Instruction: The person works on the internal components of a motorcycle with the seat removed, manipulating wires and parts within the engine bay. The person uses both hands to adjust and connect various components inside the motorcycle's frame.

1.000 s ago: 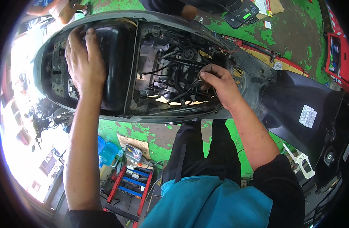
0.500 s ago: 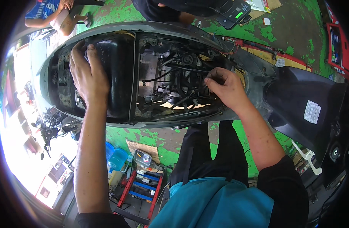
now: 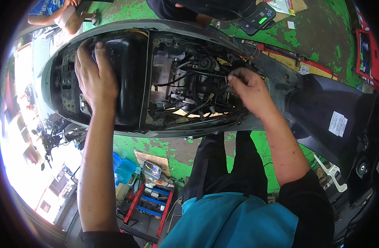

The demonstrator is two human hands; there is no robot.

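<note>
A scooter body (image 3: 173, 27) without its seat lies across the view, its frame opening uncovered. My left hand (image 3: 96, 82) rests on the smooth black tank (image 3: 129, 78) at the left end, fingers stretched over its far side and apart. Over the right end of the opening, my right hand (image 3: 252, 89) is pinched with thumb against fingertips. Whatever sits between those fingers is too small to make out. Below and left of it show the engine parts, with black hoses and cables (image 3: 193, 84) running among them.
A red and blue rack (image 3: 152, 202) and blue water jugs (image 3: 124, 170) stand at lower left. Across the scooter, a co-worker in dark clothing (image 3: 173, 10) is close to a black case (image 3: 255, 18). A red cabinet (image 3: 369, 56) stands at far right.
My right hand has shifted slightly right, still pinched over the opening. My left hand stays on the tank. The view has moved a little.
</note>
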